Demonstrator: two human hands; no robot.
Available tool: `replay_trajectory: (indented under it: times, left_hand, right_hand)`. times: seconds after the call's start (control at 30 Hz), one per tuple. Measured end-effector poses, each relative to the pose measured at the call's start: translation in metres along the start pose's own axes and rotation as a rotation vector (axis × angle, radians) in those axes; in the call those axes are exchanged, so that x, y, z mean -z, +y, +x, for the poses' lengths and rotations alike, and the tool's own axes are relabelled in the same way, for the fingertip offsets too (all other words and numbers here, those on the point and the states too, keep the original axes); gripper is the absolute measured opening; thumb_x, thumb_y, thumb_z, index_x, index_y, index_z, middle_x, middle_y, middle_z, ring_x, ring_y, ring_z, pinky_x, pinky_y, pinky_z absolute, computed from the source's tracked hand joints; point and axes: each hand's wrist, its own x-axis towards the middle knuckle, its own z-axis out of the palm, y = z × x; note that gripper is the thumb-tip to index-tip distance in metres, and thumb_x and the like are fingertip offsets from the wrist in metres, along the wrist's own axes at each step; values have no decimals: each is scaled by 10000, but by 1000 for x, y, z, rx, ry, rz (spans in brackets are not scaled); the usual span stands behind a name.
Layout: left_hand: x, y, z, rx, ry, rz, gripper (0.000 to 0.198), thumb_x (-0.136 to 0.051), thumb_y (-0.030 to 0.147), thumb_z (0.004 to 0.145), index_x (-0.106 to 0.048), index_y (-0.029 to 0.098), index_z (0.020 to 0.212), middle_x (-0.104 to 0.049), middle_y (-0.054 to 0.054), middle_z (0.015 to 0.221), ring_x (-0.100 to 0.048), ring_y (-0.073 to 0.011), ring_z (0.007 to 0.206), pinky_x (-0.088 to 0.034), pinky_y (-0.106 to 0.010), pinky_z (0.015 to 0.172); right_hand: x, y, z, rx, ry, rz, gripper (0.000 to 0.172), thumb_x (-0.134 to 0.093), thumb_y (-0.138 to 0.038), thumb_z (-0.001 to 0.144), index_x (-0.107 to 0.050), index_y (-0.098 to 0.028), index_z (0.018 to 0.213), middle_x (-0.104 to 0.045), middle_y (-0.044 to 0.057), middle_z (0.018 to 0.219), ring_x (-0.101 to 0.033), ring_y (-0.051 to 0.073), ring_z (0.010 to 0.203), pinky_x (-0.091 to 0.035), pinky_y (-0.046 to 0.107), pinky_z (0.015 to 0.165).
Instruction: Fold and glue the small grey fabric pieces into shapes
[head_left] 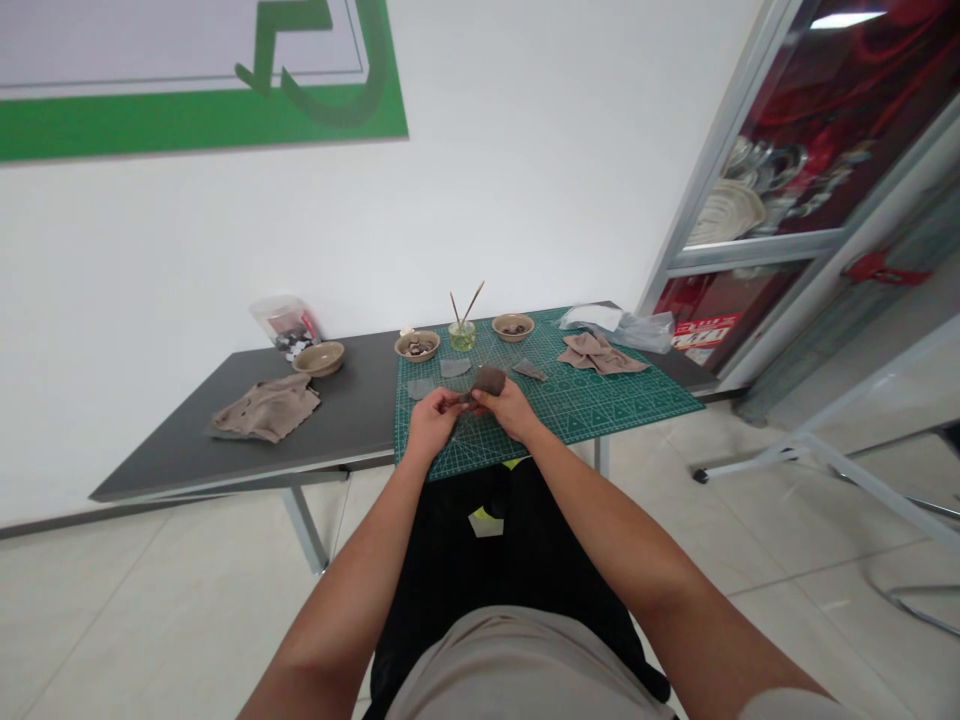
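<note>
Both my hands meet over the front of the green cutting mat [615,395]. In my right hand [513,410] is a dark brown piece [491,379], rounded at the top; its exact kind is too small to make out. My left hand [430,424] pinches at the piece's narrow left end, fingers closed. Just beyond my fingers lie thin grey pieces: one [454,367] behind, another [421,388] by my left hand, and a third [530,370] to the right of the brown piece.
Along the back stand a bowl of small dark pieces [417,346], a glass jar [462,336] with two thin sticks, and another bowl [513,327]. Brown cloths [266,408] lie left, another cloth [600,353] right near a plastic bag [637,328]. A shallow bowl [319,359] neighbours a clear container [286,325].
</note>
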Motion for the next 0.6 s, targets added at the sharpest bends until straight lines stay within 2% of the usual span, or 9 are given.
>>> replay_trajectory:
  times: [0.1,0.2,0.47,0.6]
  left_hand:
    - [-1,5,-1,-26,-51,26,101,-643,268,747,-635,187,807,-635,31,679,-558,-118,622,-422,-235,623]
    - [0,10,-3,-53,-81,62,98,-616,283,773,-636,190,796,-634,31,691,-558,-117,641,-425,-232,628]
    - [1,13,-5,-104,-62,219,97,-593,255,790,-621,186,727,-578,37,649,-519,-110,631,-384,-231,626]
    - [1,16,-6,-107,-68,226,94,-592,245,789,-620,184,723,-579,32,655,-520,-113,630,-375,-234,618]
  right_hand:
    - [1,1,0,9,-68,-39,404,-768,-490,672,-608,-182,878,-668,18,803,-640,165,685,-539,322,647]
    - [1,2,2,6,-77,-99,399,-782,-482,656,-619,-183,863,-655,3,767,-610,148,667,-533,308,650]
    - [-1,-2,3,-30,-108,-217,375,-767,-492,668,-612,-177,801,-637,7,690,-587,145,592,-519,299,578]
    - [1,2,3,-43,-82,-213,376,-753,-473,689,-590,-185,866,-643,12,713,-601,154,592,-523,305,558]
